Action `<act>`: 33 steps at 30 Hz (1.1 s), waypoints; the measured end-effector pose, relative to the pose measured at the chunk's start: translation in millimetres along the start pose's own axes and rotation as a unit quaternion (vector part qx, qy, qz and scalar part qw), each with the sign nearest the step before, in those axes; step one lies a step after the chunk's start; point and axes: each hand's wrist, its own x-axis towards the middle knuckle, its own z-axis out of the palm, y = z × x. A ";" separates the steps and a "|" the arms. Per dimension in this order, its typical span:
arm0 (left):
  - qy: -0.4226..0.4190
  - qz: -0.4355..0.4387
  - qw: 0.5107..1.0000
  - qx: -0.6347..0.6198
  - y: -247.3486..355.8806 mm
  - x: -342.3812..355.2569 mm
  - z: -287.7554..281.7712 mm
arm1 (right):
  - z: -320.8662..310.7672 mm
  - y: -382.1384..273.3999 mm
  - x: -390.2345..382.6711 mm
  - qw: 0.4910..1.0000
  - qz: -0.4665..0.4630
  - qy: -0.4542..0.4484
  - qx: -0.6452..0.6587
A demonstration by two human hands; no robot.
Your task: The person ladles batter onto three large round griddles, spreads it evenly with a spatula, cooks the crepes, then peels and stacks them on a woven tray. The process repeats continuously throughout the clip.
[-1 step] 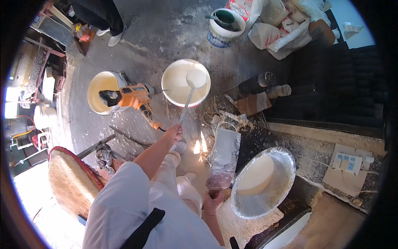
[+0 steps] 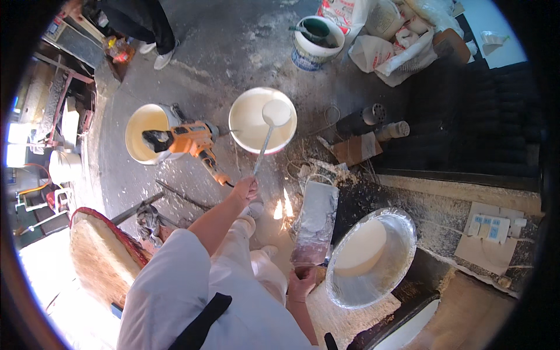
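My left hand (image 2: 245, 188) is closed around the long handle of a ladle (image 2: 276, 113). Its round bowl, filled with cream-white liquid, is over the white bucket (image 2: 234, 135) of the same pale liquid. My right hand (image 2: 301, 282) has its fingers bent at the near end of a long, flat-sided grey-white box (image 2: 318, 213) smeared with residue; part of its grip is hidden. Beside that hand, to the right, a large metal basin (image 2: 402, 256) is tilted, with cream-coloured liquid pooled in it.
An orange power mixer (image 2: 192, 139) lies across a second bucket (image 2: 133, 114) at left. A green-handled bucket (image 2: 315, 58) and white sacks (image 2: 391, 55) stand at the back. A power strip (image 2: 490, 227) lies at right. Another person's legs (image 2: 143, 23) are at upper left.
The view has shifted slightly, and the other person's feet have moved a little. The ladle stays over the bucket in my left hand, and my right hand keeps its place.
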 end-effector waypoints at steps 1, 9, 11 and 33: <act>-0.009 0.006 1.000 -0.002 4.9 -11.5 4.1 | 0.9 -0.7 3.7 1.000 0.006 -0.006 0.014; -0.039 0.035 0.997 0.056 99.2 -129.7 31.6 | 20.5 -6.7 61.0 0.952 -0.100 -0.025 -0.290; -0.048 0.025 0.995 0.080 130.0 -170.8 41.5 | 33.2 -21.3 76.8 0.940 -0.115 -0.050 -0.318; -0.205 -0.181 0.831 0.485 52.1 -383.3 306.7 | -106.6 -11.1 61.3 0.949 -0.070 0.307 0.020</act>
